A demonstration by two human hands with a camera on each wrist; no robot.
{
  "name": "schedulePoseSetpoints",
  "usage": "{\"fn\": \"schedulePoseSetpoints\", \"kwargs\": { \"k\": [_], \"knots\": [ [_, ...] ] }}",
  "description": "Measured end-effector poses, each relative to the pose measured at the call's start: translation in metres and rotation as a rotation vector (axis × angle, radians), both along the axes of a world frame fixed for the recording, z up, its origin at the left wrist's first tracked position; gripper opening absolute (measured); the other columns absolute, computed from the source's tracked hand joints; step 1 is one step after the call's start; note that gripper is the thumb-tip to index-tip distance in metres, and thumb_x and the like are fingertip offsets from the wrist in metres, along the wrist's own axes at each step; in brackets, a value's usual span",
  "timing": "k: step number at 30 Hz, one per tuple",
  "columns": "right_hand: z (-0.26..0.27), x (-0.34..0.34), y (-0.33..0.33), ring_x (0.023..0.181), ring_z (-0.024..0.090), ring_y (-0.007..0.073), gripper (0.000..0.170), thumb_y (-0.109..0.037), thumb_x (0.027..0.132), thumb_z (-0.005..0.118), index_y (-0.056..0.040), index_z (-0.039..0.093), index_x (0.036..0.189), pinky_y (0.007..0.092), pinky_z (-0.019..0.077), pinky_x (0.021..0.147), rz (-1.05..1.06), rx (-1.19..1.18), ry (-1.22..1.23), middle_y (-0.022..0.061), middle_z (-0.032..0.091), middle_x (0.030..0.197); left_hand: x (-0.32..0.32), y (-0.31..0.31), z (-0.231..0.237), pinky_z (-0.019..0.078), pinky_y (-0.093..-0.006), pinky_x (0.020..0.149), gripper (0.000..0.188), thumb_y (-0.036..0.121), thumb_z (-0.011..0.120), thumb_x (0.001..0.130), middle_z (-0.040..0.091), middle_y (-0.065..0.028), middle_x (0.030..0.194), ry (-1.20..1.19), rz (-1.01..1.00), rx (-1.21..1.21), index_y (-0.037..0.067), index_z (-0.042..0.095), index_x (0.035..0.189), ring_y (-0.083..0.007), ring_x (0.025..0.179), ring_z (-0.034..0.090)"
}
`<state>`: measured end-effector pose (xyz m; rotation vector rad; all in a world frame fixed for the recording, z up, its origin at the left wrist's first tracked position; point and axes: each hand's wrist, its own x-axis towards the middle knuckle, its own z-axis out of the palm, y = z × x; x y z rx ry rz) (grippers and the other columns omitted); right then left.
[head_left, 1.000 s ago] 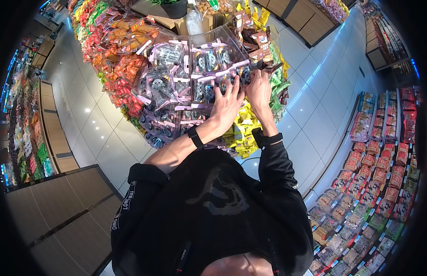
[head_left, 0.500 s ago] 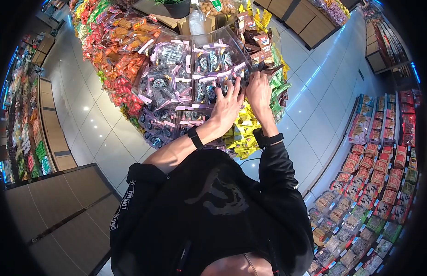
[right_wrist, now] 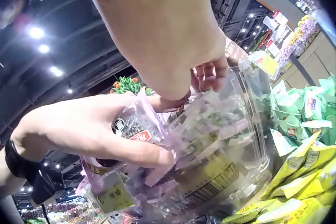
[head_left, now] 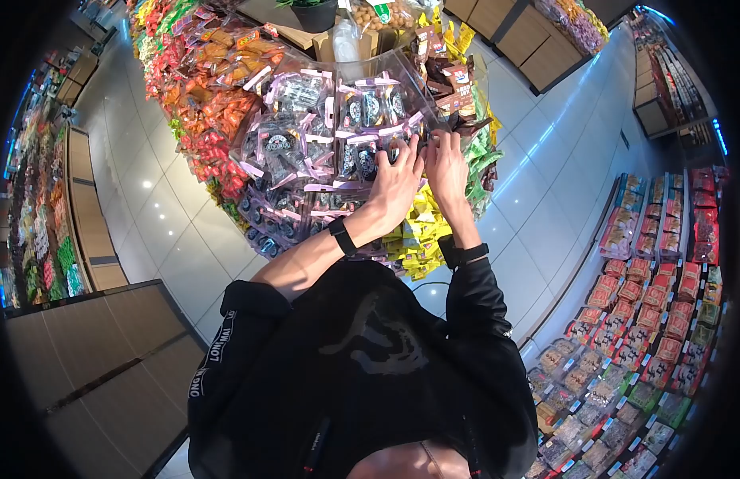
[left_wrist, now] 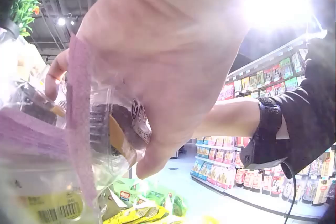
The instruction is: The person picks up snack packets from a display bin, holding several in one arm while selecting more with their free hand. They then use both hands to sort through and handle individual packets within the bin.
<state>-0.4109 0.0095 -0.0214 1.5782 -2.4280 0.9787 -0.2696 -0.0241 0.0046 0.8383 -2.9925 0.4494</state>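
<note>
Both bare hands close together over the dark-filled packets in the clear bin.
From my distant seat, I see the left hand [head_left: 392, 195] gripping a clear plastic packet with dark contents and lilac edging [right_wrist: 135, 125] between thumb and fingers, probably to steady it. The right hand [head_left: 448, 172] bends its fingers just beside; I cannot tell whether they pinch anything. The packet is at the curved transparent plastic bin [right_wrist: 251, 103], whose walls, I judge, keep it apart from the glossy yellow packets [right_wrist: 296, 195]. My head view hides the left thumb, which the right wrist view shows, along with a yellow barcode label [right_wrist: 116, 196].
</note>
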Motion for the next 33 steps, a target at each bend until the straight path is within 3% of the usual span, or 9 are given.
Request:
{"fn": "schedulePoseSetpoints", "kwargs": {
  "k": [5,7,13,15,20,22,27,29,33],
  "knots": [
    [0.012,-0.006,0.001,0.077,0.070,0.0369,0.028,-0.023,0.095,0.070,-0.0050,0.064,0.117,0.0470,0.0551,0.065,0.044,-0.008,-0.160,0.0163,0.065,0.101,0.002,0.000,-0.002,0.0426,-0.0509,0.094,0.061,0.029,0.058,0.097,0.033,-0.0174,0.164,0.034,-0.008,0.003,0.001,0.047,0.149,-0.0345,0.139,0.040],
    [0.020,-0.006,-0.003,0.074,0.070,0.0350,0.029,-0.026,0.092,0.075,-0.0054,0.066,0.111,0.0442,0.0536,0.064,0.011,-0.013,-0.202,0.0138,0.068,0.088,0.005,-0.003,-0.002,0.0428,-0.0539,0.097,0.058,0.024,0.059,0.096,0.033,-0.0194,0.164,0.097,-0.038,0.054,-0.004,0.049,0.146,-0.0370,0.138,0.042],
    [0.010,-0.011,-0.022,0.073,0.071,0.0318,0.024,-0.015,0.088,0.075,-0.0086,0.067,0.110,0.0424,0.0533,0.065,0.075,-0.042,-0.267,0.0129,0.071,0.084,0.015,-0.008,-0.001,0.0406,-0.0606,0.102,0.058,0.017,0.062,0.093,0.033,-0.0247,0.161,0.260,-0.104,0.230,-0.008,0.049,0.143,-0.0425,0.137,0.043],
    [0.010,-0.013,-0.023,0.071,0.070,0.0320,0.022,-0.016,0.087,0.076,-0.0078,0.068,0.106,0.0418,0.0535,0.065,0.069,0.017,-0.328,0.0122,0.071,0.080,0.017,-0.012,-0.001,0.0406,-0.0587,0.103,0.058,0.016,0.062,0.091,0.035,-0.0246,0.160,0.269,-0.112,0.245,-0.008,0.051,0.142,-0.0416,0.137,0.043],
    [0.005,-0.021,-0.028,0.074,0.072,0.0326,0.020,-0.018,0.089,0.075,-0.0084,0.075,0.106,0.0405,0.0550,0.067,0.080,0.069,-0.394,0.0140,0.074,0.085,0.015,-0.013,-0.002,0.0403,-0.0553,0.103,0.060,0.014,0.066,0.085,0.037,-0.0235,0.159,0.197,-0.118,0.164,-0.007,0.052,0.141,-0.0377,0.138,0.043],
    [-0.002,-0.022,-0.027,0.079,0.073,0.0346,0.019,-0.019,0.092,0.072,-0.0078,0.077,0.106,0.0402,0.0563,0.072,0.103,-0.054,-0.331,0.0156,0.075,0.090,0.013,-0.013,0.000,0.0401,-0.0552,0.104,0.063,0.015,0.069,0.084,0.038,-0.0235,0.159,0.182,-0.112,0.175,-0.007,0.052,0.141,-0.0376,0.138,0.042],
    [0.011,-0.017,-0.014,0.084,0.072,0.0369,0.020,-0.019,0.095,0.068,-0.0057,0.077,0.107,0.0420,0.0561,0.075,0.186,-0.013,-0.231,0.0149,0.073,0.095,0.012,-0.016,-0.006,0.0397,-0.0583,0.107,0.072,0.018,0.076,0.079,0.037,-0.0238,0.158,0.231,-0.114,0.221,-0.008,0.051,0.141,-0.0384,0.139,0.042],
    [0.014,-0.013,-0.008,0.085,0.071,0.0373,0.020,-0.020,0.096,0.068,-0.0055,0.077,0.107,0.0425,0.0558,0.075,0.189,0.025,-0.153,0.0143,0.072,0.096,0.014,-0.019,-0.004,0.0387,-0.0636,0.109,0.072,0.017,0.078,0.077,0.037,-0.0230,0.159,0.350,-0.107,0.410,-0.008,0.051,0.139,-0.0400,0.138,0.041],
    [0.016,-0.009,-0.004,0.078,0.069,0.0358,0.022,-0.019,0.096,0.068,-0.0065,0.073,0.114,0.0438,0.0539,0.069,0.268,-0.056,-0.106,0.0139,0.067,0.097,0.018,-0.033,0.004,0.0409,-0.0509,0.114,0.054,0.018,0.078,0.079,0.051,-0.0196,0.148,0.620,-0.166,0.687,-0.003,0.061,0.126,-0.0397,0.137,0.042]
  ]
}}
